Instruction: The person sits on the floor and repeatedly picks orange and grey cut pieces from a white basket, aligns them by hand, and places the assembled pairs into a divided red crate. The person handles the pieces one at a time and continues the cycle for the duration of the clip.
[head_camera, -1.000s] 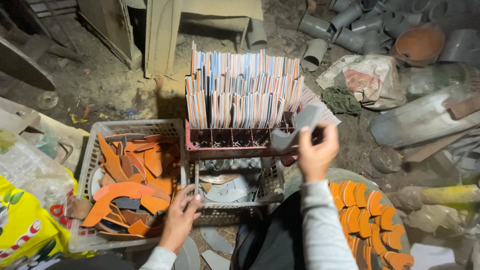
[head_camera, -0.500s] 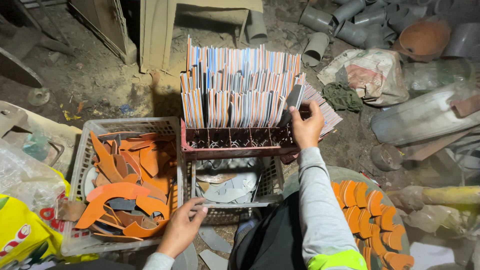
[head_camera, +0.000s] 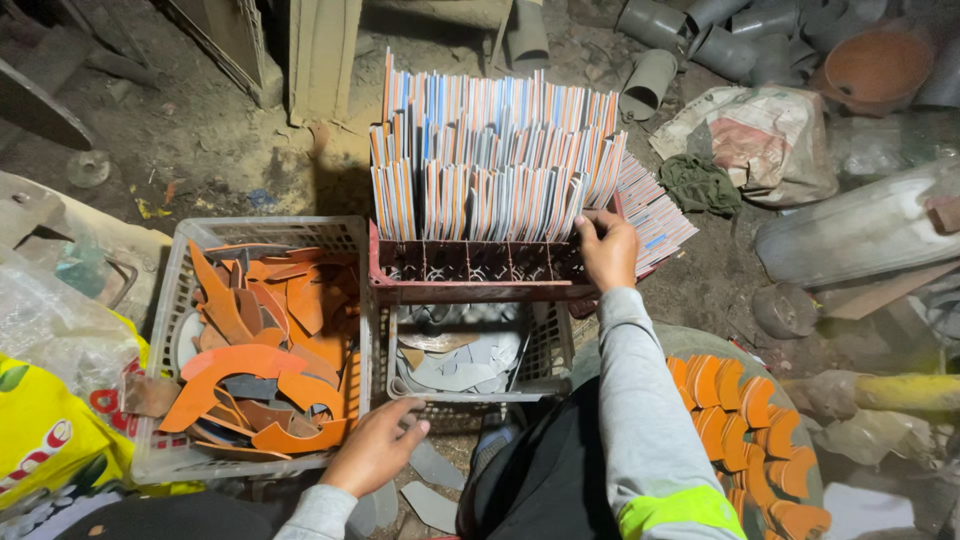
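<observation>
My right hand (head_camera: 607, 248) reaches into a dark red crate (head_camera: 470, 288) packed with upright striped white, blue and orange flat pieces (head_camera: 490, 150). Its fingers pinch one such piece at the right end of the front row. My left hand (head_camera: 375, 450) rests low, fingers spread, at the near edge of a white mesh basket (head_camera: 270, 232) holding curved orange offcuts (head_camera: 262, 340). A smaller basket (head_camera: 550, 350) of grey offcuts (head_camera: 455, 360) sits between my hands.
Orange curved pieces (head_camera: 745, 420) are stacked on a round surface at the right. Grey pipe sections (head_camera: 690, 40) lie at the back right, next to a sack (head_camera: 765, 135) and a green rag (head_camera: 700, 182). A yellow bag (head_camera: 45, 440) sits at the left. Dirt floor surrounds everything.
My right hand, holding a flat piece in the air a second ago, has moved forward and down into the red crate. My left hand slid slightly toward the basket's near edge.
</observation>
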